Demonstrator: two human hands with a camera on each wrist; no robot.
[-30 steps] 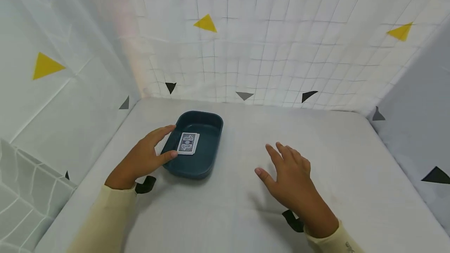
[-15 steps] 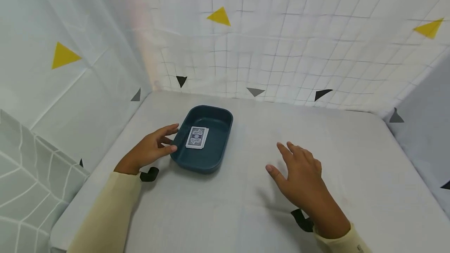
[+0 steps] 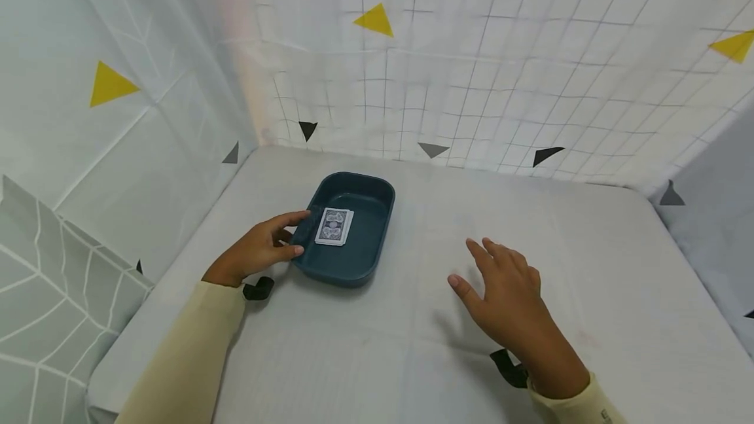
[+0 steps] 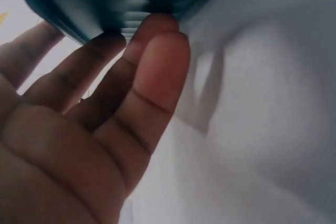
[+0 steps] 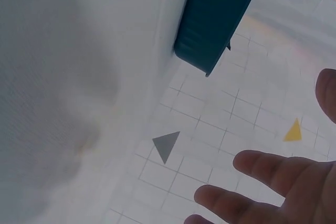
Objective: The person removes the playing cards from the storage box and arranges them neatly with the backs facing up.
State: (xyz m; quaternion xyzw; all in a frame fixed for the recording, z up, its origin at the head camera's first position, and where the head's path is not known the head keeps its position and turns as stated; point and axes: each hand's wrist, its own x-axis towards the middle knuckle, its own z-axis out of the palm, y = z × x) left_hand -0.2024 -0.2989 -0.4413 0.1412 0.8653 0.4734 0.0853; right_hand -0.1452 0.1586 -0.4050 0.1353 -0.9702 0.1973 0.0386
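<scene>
A dark teal rectangular tray [image 3: 377, 241] with rounded corners rests on the white-covered table. Inside it, toward its left wall, lies a small stack of playing cards [image 3: 334, 226], patterned backs up. My left hand [image 3: 259, 250] is at the tray's left side, index fingertip and thumb tip right at the rim. In the left wrist view its loosely bent fingers [image 4: 79, 72] reach up to the outer wall of the tray [image 4: 68, 3]. My right hand [image 3: 509, 296] hovers over the table to the right of the tray, fingers spread and holding nothing.
White cloth covers the table [image 3: 412, 358]. A white grid-lined sheet [image 3: 471, 70] hangs behind it, marked with yellow, black and grey triangles. Pale sheets stand at the left [image 3: 59, 149] and right. Each wrist wears a black strap piece [image 3: 509, 368].
The head view has shifted, so the tray sits farther right and higher. My left thumb, over the tray's inside a second ago, is now at its rim. My right hand keeps its pose.
</scene>
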